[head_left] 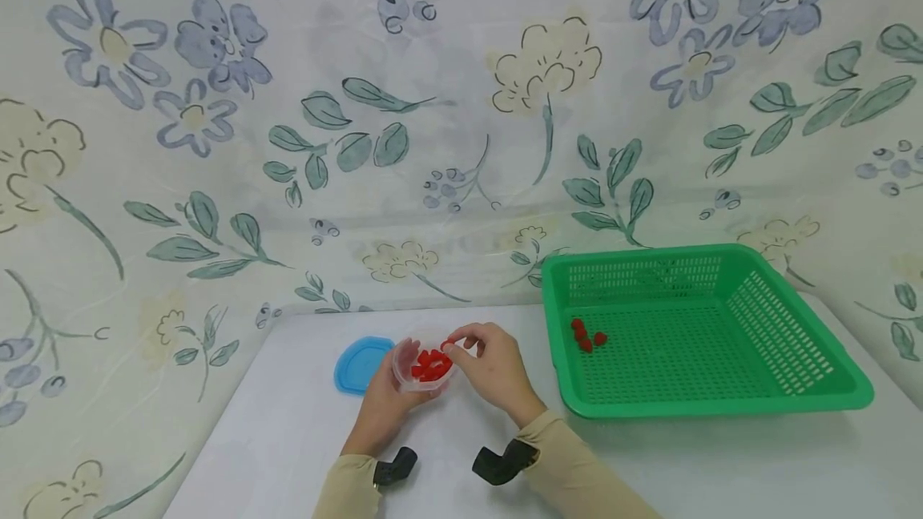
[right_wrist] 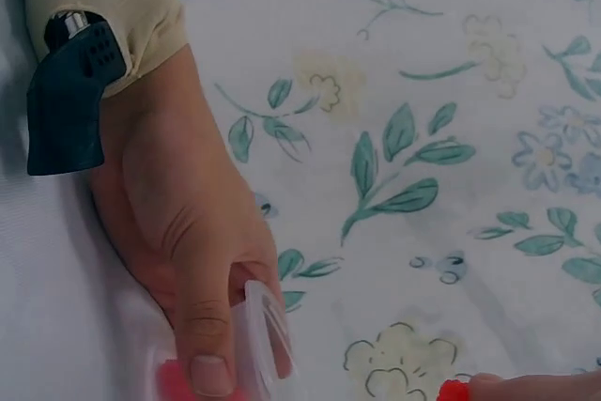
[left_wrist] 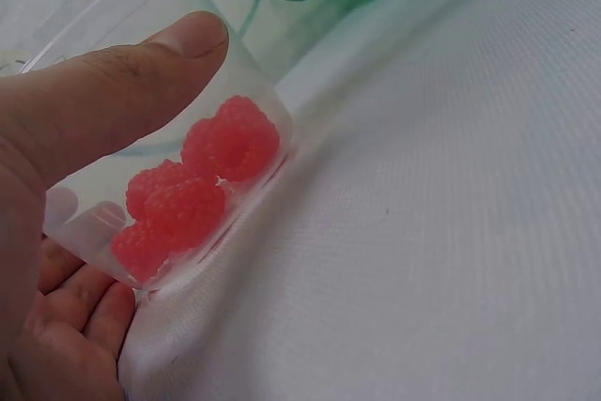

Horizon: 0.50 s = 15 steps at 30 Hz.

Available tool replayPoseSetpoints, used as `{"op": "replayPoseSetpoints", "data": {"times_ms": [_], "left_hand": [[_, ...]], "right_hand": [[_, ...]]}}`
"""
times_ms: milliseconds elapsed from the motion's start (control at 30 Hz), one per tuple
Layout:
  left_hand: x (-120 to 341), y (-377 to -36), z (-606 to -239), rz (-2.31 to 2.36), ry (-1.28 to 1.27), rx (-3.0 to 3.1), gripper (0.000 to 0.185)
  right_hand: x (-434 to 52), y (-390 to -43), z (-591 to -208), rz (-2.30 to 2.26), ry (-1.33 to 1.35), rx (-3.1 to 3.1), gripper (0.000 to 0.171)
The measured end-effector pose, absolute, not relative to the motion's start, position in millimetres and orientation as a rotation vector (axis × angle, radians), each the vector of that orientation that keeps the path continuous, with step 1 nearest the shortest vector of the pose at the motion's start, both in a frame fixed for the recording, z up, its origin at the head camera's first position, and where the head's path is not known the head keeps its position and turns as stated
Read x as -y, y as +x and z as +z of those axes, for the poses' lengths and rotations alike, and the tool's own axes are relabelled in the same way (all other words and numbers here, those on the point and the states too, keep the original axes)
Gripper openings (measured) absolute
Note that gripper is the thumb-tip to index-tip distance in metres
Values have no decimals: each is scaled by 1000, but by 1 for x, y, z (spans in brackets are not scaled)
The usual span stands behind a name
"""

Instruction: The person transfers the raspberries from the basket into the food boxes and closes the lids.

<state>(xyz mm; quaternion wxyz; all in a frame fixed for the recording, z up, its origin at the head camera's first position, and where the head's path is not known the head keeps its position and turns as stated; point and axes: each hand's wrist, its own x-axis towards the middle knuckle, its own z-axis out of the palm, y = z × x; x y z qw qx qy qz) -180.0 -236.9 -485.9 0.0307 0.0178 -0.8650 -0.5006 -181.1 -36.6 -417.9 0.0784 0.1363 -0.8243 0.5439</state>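
My left hand (head_left: 387, 408) grips a clear plastic tub (left_wrist: 239, 63), its thumb pressed along the wall in the left wrist view. The tub is tilted, and several red raspberries (head_left: 433, 368) lie inside it. Over the tub's right rim, my right hand (head_left: 497, 365) pinches a single raspberry (head_left: 448, 345) between thumb and fingers. That raspberry (right_wrist: 454, 391) also shows beside a fingertip at the bottom of the right wrist view. More raspberries (head_left: 580, 335) lie in the left part of a green basket (head_left: 721, 405).
A blue lid (head_left: 358, 363) lies on the white table (head_left: 267, 423), just left of the tub. The wide green basket stands to the right of my right hand, with raised slotted walls. A flower-printed cloth (head_left: 461, 142) rises behind the table.
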Motion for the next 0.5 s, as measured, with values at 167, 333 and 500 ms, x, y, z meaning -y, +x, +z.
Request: {"op": "replayPoseSetpoints", "data": {"times_ms": [167,333,500], "left_hand": [[237,-180,-484,-1539,57,2673,95],[236,-179,-483,-1538,53,2667,95],[237,-178,-485,-1528,52,2672,95]], "right_hand": [[43,-185,-426,1625,387,2479,14],[48,-187,-437,1611,395,2490,13],[52,-187,-447,1555,419,2512,14]]}}
